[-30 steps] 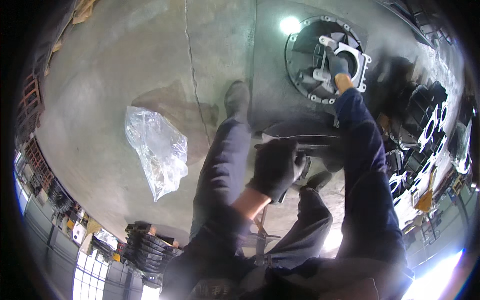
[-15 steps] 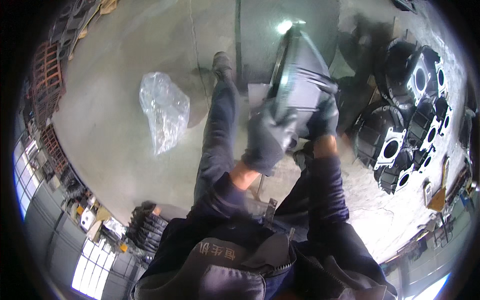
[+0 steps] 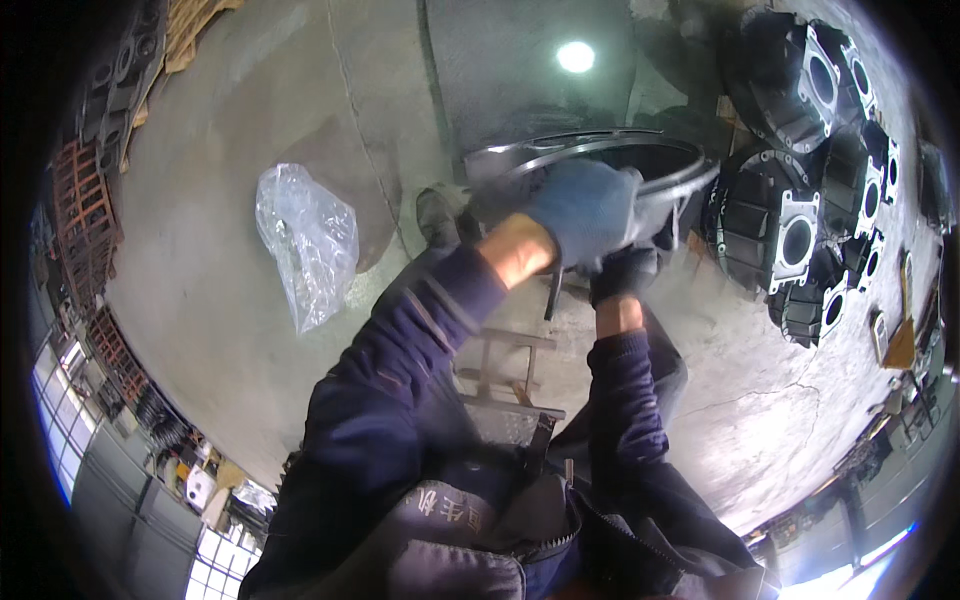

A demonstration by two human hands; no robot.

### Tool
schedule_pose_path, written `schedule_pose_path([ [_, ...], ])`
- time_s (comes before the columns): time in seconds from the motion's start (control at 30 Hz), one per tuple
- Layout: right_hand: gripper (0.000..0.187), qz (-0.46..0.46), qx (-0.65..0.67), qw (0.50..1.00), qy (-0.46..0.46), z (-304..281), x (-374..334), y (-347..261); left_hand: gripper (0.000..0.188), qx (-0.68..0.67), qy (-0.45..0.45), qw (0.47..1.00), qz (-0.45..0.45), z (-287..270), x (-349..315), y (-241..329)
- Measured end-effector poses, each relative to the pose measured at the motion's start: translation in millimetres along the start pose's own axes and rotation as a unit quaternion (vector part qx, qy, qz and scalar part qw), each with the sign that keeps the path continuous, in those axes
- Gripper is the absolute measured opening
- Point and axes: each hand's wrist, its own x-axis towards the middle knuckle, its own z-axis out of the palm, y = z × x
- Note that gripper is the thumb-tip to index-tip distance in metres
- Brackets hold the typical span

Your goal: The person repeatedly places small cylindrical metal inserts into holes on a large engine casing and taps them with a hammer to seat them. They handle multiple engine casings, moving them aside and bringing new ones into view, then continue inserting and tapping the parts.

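Note:
A dark metal housing [image 3: 668, 208] with a wide round rim is in front of me, tilted so its open mouth faces up. My left hand [image 3: 585, 213], in a blue-grey glove, is closed over the near left part of its rim. Below the housing, my right hand [image 3: 625, 272], in a dark glove, is closed against its near underside; its fingers are partly hidden by the part. Motion blurs the housing's left side. Just beyond the rim, a thin dark curved edge [image 3: 590, 132] shows, and I cannot tell what it belongs to.
Several similar housings [image 3: 760, 215] with pale square flanges stand grouped on the floor at the right. A clear plastic bag [image 3: 308, 240] lies at the left. A low metal frame [image 3: 510, 345] is between my legs. Rusty racks [image 3: 85, 200] line the far left.
The housing has turned from upright on edge to mouth up, and come nearer. My left hand has swung up and right over its rim; my right hand has shifted slightly left.

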Motion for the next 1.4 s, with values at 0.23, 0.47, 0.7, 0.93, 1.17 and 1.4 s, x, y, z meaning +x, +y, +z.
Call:
schedule_pose_path([
  [0.23,0.047,-0.120,-0.247,0.959,-0.071,-9,71,44,0.047,0.114,0.000,0.993,0.007,11,51,-58],
  [0.47,0.052,-0.316,-0.398,0.847,-0.156,-16,94,63,0.048,0.206,0.106,0.962,0.146,30,67,-102],
  [0.7,0.048,-0.213,-0.253,0.903,-0.274,-17,108,65,0.034,0.297,0.102,0.921,0.231,21,68,-117],
  [0.93,0.051,0.043,0.023,0.965,-0.256,-25,107,56,0.050,0.220,0.274,0.892,0.284,34,33,-146],
  [1.17,0.063,0.032,-0.010,0.957,-0.289,-33,100,43,0.068,-0.029,0.350,0.929,-0.118,53,20,-190],
  [1.4,0.069,0.092,0.042,0.959,-0.266,-31,111,42,0.060,0.131,0.386,0.913,-0.020,40,60,-201],
])
